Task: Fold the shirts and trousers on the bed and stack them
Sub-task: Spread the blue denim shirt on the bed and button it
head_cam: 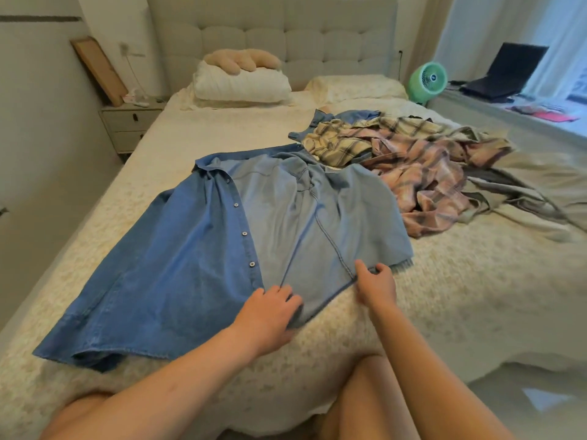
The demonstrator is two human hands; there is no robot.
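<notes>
we note a cream textured bedspread (444, 281) with a tufted headboard (286, 36) behind it. a blue denim button shirt (197, 249) lies spread open near the foot. our left hand (270, 315) and right hand (376, 285) each pinch its lower hem. a plaid shirt heap (413, 160) lies beyond.

So the denim shirt (222, 242) is spread out on the bed (444, 296), near edge, left of centre. Both hands are on its near hem, left hand (270, 315) just left of the right hand (376, 285). Behind and to the right sits a pile of plaid shirts (409, 160), touching the denim one. Pillows (241, 85) are up by the headboard (273, 36), nightstand (130, 125) left of the bed, fan (427, 81) and laptop (505, 74) off to the right.
</notes>
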